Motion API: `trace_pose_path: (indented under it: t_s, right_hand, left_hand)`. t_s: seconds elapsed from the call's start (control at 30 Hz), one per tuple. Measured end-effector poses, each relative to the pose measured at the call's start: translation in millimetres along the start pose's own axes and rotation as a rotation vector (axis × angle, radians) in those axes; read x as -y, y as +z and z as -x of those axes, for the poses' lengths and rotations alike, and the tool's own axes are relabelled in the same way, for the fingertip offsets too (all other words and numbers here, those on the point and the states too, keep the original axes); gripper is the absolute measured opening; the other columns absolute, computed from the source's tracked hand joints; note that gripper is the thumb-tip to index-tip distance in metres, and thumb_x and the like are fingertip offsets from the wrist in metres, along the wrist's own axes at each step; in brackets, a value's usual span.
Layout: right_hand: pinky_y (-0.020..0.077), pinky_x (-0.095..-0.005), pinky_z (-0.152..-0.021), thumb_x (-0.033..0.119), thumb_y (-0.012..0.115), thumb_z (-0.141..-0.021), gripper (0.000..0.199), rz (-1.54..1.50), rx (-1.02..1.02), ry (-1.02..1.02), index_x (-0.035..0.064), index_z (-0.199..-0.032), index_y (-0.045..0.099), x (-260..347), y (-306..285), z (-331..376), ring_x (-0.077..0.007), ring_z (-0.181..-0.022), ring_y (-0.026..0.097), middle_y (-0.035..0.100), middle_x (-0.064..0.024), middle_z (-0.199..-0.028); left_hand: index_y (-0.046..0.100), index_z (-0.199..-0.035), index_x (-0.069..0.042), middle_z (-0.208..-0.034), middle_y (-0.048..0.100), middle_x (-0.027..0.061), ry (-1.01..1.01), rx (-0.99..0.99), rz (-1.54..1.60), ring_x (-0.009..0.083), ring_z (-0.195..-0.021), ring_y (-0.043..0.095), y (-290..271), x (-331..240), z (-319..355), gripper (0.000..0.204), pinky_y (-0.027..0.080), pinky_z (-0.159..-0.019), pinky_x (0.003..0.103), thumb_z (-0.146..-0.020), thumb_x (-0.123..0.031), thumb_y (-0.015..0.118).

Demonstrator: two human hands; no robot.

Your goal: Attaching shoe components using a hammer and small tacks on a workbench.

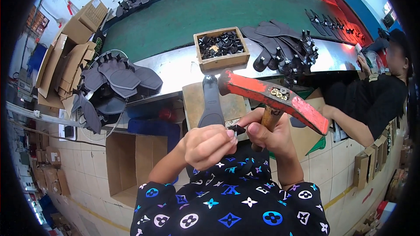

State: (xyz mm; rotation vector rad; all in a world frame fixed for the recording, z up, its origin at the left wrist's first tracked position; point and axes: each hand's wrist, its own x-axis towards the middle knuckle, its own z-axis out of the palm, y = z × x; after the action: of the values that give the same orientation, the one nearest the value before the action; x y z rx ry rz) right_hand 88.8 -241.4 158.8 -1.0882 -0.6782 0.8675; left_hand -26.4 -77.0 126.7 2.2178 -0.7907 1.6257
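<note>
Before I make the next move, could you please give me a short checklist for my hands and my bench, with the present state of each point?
1. Hammer gripped: ok, the right hand holds its wooden handle.
2. Small black piece held: ok, pinched in the fingertips of the left hand.
3. Grey shoe sole firmly seated: cannot tell, its near end is partly hidden by the left hand.
4. Wooden box stocked: ok, many black pieces lie inside.
5. Hammer clear of the co-worker's arm: cannot tell, they appear close, but depth is unclear.
</note>
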Motion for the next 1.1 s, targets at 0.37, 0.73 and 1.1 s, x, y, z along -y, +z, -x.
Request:
trace_pose_path:
  t_s: [0.37, 0.73, 1.1]
  right_hand:
    - [0.0514, -0.0232, -0.069, 0.002, 0.069, -0.086, 0.018, 0.273, -0.052, -0.09, -0.004, -0.103, 0.071, -16, -18, -33, -0.01, -0.082, 0.064, 0.071, -0.0111, -0.103]
    - [0.0506, -0.0287, -0.076, 0.013, 0.073, -0.09, 0.022, 0.51, 0.003, -0.149, -0.0047, -0.101, 0.068, -87, -44, -115, -0.0108, -0.082, 0.063, 0.071, -0.006, -0.088]
    - [0.0518, -0.0378, -0.081, 0.001, 0.069, -0.078, 0.024, 0.895, 0.22, -0.4, -0.0029, -0.101, 0.064, -93, -47, -122, -0.0351, -0.092, 0.067, 0.067, -0.0173, -0.104]
  left_hand:
    - [0.057, -0.125, -0.001, -0.113, 0.066, 0.0144, -0.863, 0.098, -0.119, 0.0317, -0.095, 0.066, 22, 71, 78, 0.05, 0.053, -0.084, 0.039, -0.083, -0.016, 0.079]
    - [0.073, -0.107, 0.001, -0.094, 0.072, 0.01, -1.199, 0.252, 0.155, 0.0166, -0.084, 0.067, 28, 87, 111, 0.027, 0.051, -0.077, 0.029, -0.082, -0.008, 0.076]
    - [0.07, -0.105, 0.004, -0.101, 0.072, 0.02, -1.147, 0.187, 0.169, 0.0248, -0.092, 0.07, 24, 77, 115, 0.032, 0.052, -0.083, 0.035, -0.08, -0.013, 0.078]
